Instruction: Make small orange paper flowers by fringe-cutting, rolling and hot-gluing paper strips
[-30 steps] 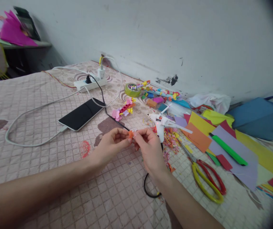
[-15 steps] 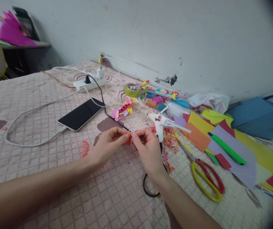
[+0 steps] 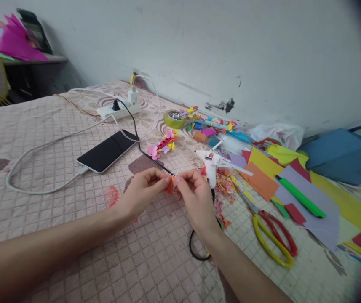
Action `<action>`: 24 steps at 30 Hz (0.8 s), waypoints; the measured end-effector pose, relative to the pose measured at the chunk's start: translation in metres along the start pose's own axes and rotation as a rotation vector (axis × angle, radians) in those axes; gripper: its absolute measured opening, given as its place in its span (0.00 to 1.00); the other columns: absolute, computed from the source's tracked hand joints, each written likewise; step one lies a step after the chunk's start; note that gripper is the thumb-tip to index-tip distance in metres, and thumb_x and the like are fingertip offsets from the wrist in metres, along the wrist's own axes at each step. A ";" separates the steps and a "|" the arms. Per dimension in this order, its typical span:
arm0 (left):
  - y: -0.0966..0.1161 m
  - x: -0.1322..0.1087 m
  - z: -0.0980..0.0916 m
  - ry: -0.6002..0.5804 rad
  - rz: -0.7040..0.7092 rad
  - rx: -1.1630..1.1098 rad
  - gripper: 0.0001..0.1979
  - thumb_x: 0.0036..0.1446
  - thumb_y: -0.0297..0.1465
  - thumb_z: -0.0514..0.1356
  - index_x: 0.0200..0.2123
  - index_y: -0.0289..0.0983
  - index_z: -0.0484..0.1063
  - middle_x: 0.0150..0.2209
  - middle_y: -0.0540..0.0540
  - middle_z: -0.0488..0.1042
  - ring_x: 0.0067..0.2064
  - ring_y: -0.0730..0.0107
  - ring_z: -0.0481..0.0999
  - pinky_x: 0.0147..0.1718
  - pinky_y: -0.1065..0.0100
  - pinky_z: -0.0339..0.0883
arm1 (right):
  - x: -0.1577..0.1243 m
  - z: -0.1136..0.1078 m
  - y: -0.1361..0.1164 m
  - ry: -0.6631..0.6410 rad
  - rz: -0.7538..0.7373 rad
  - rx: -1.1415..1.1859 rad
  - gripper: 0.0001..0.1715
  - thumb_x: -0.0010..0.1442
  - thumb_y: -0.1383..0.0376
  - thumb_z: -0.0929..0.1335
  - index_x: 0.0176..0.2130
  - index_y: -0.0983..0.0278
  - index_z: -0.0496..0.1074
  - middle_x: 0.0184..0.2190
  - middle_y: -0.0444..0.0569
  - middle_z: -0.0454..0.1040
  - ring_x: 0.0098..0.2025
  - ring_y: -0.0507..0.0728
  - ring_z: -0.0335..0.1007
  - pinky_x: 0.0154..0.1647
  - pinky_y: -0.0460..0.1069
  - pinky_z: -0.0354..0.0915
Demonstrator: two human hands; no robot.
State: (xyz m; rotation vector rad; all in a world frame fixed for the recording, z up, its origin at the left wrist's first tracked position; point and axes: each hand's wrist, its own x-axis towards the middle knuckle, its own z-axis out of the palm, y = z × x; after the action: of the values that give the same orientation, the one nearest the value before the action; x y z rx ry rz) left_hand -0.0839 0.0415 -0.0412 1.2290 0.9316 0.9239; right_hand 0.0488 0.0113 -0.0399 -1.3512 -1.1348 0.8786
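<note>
My left hand [image 3: 142,191] and my right hand [image 3: 194,195] meet over the quilted bedspread [image 3: 57,176], fingers pinched together. Between the fingertips sits a small orange paper piece [image 3: 170,185], gripped by both hands. A white glue gun [image 3: 212,164] lies just beyond my right hand, with its black cord [image 3: 196,248] looping under my right wrist. Paper scraps [image 3: 224,183] are scattered beside the glue gun.
Red and yellow scissors [image 3: 273,233] lie to the right, next to coloured paper sheets [image 3: 309,198] and a green marker [image 3: 300,195]. A phone [image 3: 106,151] charges from a power strip [image 3: 118,111]. Paper flowers [image 3: 163,145], a tape roll [image 3: 174,120] and decorated sticks line the wall.
The orange piece has been turned slightly between my fingertips and both hands have shifted a little to the left. Everything else stays where it was.
</note>
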 end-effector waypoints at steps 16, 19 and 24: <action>0.000 0.000 -0.001 -0.039 -0.018 -0.001 0.08 0.54 0.34 0.59 0.29 0.35 0.70 0.29 0.48 0.74 0.33 0.71 0.73 0.37 0.68 0.67 | 0.002 -0.001 0.006 -0.019 0.032 0.126 0.13 0.53 0.67 0.69 0.39 0.61 0.63 0.30 0.41 0.70 0.30 0.50 0.68 0.31 0.47 0.65; 0.000 -0.001 0.000 -0.045 -0.024 0.001 0.08 0.54 0.35 0.59 0.29 0.35 0.70 0.29 0.48 0.74 0.33 0.71 0.72 0.37 0.68 0.67 | 0.003 -0.003 0.007 -0.028 0.030 0.111 0.13 0.53 0.67 0.68 0.39 0.61 0.63 0.29 0.41 0.70 0.30 0.50 0.68 0.32 0.47 0.65; 0.006 -0.002 0.001 -0.024 -0.068 0.035 0.10 0.53 0.37 0.60 0.28 0.35 0.71 0.28 0.47 0.74 0.32 0.70 0.73 0.35 0.69 0.67 | 0.001 -0.003 0.003 -0.039 0.001 0.049 0.13 0.53 0.68 0.68 0.39 0.61 0.62 0.29 0.41 0.69 0.29 0.51 0.67 0.30 0.47 0.65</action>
State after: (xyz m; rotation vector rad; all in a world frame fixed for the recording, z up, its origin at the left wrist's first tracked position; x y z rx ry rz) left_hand -0.0837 0.0396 -0.0352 1.2276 0.9684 0.8409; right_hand 0.0523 0.0116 -0.0428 -1.2991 -1.1358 0.9313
